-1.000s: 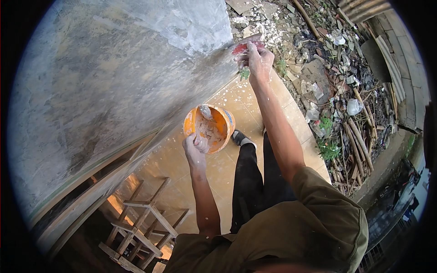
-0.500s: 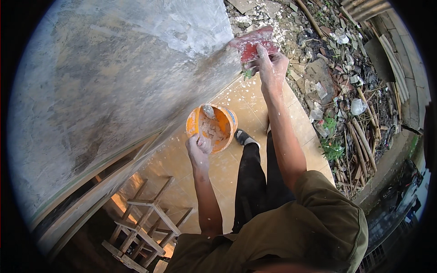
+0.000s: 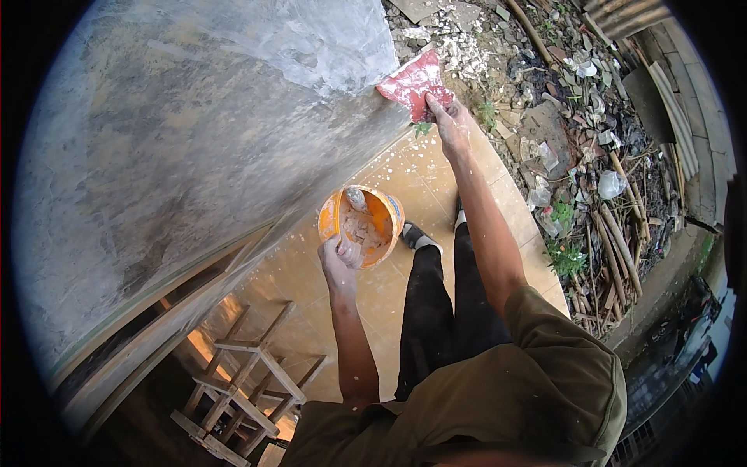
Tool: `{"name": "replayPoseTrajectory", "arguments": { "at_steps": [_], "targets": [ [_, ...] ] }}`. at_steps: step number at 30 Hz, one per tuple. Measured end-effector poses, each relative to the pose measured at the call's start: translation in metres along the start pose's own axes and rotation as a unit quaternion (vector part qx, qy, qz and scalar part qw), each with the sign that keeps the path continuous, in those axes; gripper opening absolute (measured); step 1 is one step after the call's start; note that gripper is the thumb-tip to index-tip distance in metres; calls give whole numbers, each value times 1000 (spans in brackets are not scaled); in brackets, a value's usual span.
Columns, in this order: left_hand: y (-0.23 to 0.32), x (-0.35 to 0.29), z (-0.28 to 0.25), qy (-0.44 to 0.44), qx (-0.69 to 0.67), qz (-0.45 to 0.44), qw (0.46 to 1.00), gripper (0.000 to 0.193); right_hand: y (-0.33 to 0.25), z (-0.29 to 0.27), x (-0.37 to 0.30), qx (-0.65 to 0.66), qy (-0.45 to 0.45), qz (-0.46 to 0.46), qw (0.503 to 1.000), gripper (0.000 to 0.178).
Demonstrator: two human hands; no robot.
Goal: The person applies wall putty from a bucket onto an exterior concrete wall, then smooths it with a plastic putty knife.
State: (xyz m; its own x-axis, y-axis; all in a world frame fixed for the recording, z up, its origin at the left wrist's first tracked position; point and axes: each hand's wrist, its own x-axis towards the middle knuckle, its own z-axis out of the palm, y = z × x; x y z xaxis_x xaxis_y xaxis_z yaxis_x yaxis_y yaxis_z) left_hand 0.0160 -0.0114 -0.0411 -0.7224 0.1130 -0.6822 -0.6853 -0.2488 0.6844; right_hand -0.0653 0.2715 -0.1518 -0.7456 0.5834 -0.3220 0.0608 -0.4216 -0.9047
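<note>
My right hand [image 3: 451,127] grips a flat red plastering spreader [image 3: 420,84] smeared with white plaster. One corner of the spreader meets the end edge of the grey, patchily coated wall [image 3: 210,117]. Lower down, my left hand [image 3: 341,254] is closed on the near-left rim of an orange bucket [image 3: 394,226]. Pale plaster [image 3: 364,231] lies inside the bucket, and a plaster-caked tool [image 3: 357,198] leans against its far inner side. Both hands are dusted with white.
Beneath me is a tan tiled floor [image 3: 424,175] spotted with white drops. A wooden stool-like frame [image 3: 241,373] stands at lower left by the wall. Past the floor's right edge lies rubble with sticks [image 3: 620,249], plastic bags [image 3: 611,184] and green plants [image 3: 566,259].
The red spreader has turned, showing more of its plaster-smeared face, and my right hand has moved slightly left and nearer. My left hand and the bucket hold almost the same place.
</note>
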Motion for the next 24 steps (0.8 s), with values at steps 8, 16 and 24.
{"name": "replayPoseTrajectory", "arguments": {
  "at_steps": [8, 16, 24],
  "targets": [
    [0, 1, 8, -13, 9, -11, 1000, 32, 33, -25, -7, -69, 45, -11, 997, 21],
    [3, 1, 23, 3, -8, -12, 1000, 31, -4, 16, -22, -69, 14, 1, 998, 21],
    [1, 3, 21, -12, 4, -14, 1000, 31, -56, 73, -58, -58, -70, -45, 995, 24]
  ]
}}
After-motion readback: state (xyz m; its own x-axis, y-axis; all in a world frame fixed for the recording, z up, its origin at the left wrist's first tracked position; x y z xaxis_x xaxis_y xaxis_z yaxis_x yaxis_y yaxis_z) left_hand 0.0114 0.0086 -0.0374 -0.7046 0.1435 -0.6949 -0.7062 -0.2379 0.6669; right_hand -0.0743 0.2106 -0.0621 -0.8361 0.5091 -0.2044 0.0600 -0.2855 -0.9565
